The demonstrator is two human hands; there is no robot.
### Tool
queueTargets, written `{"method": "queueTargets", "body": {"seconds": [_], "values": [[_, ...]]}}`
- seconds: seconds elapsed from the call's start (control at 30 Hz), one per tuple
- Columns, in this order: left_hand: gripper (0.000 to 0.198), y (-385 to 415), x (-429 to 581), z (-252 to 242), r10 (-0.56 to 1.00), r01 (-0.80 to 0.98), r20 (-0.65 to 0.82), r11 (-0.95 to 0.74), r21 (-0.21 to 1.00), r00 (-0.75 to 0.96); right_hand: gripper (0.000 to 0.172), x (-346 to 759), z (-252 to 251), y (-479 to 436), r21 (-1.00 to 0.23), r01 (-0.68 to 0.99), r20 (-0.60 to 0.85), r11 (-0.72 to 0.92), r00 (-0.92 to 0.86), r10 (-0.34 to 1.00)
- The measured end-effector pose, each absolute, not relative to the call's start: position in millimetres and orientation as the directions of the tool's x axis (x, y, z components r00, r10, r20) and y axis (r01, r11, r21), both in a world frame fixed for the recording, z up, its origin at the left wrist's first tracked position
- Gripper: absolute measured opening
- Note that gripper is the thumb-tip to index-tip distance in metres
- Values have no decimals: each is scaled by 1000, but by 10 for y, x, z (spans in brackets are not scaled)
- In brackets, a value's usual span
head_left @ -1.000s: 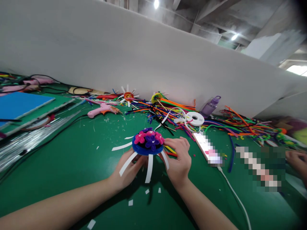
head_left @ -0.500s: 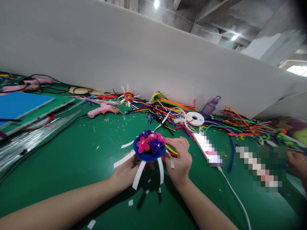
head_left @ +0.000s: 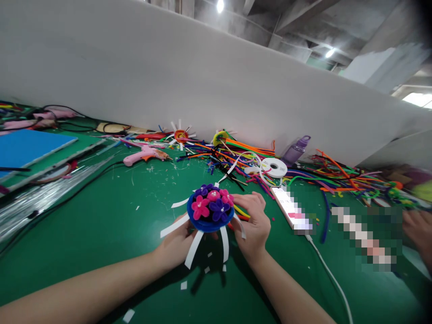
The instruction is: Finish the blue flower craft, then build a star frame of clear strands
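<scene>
A round blue craft piece topped with pink and purple pipe-cleaner flowers is lifted just above the green table. White paper strips hang and stick out from its underside. My left hand grips it from below on the left, fingers curled under the disc. My right hand holds its right edge, fingers bent around the rim.
A heap of coloured pipe cleaners lies along the white wall, with a pink glue gun, a white ribbon roll, a purple bottle and a phone with a white cable. Blue sheet at left. Another person's hand shows at the far right.
The flower piece has been turned and tilted toward me between both hands, so the strips swung round. It sits slightly lower and to the right than a second ago.
</scene>
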State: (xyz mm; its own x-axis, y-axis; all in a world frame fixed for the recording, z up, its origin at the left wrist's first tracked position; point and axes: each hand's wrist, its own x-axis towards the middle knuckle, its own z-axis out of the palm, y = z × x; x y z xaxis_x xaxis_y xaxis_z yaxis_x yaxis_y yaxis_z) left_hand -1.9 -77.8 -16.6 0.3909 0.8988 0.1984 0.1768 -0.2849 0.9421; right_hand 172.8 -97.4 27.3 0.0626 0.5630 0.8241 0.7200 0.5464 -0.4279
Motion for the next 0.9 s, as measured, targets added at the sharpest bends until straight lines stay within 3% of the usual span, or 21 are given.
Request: {"method": "queueTargets", "body": {"seconds": [0.13,0.4,0.9], "values": [[21,-787,-3,-83,885,162,234,-320,933,403,9,1731,266,-973,-424,721,826,548,60,560],[23,-779,-28,-202,902,184,91,-183,966,422,5,1734,253,-961,-396,718,852,573,54,520],[20,-774,-54,-331,915,159,27,-99,982,402,6,1752,207,-952,-399,720,853,568,64,518]]}}
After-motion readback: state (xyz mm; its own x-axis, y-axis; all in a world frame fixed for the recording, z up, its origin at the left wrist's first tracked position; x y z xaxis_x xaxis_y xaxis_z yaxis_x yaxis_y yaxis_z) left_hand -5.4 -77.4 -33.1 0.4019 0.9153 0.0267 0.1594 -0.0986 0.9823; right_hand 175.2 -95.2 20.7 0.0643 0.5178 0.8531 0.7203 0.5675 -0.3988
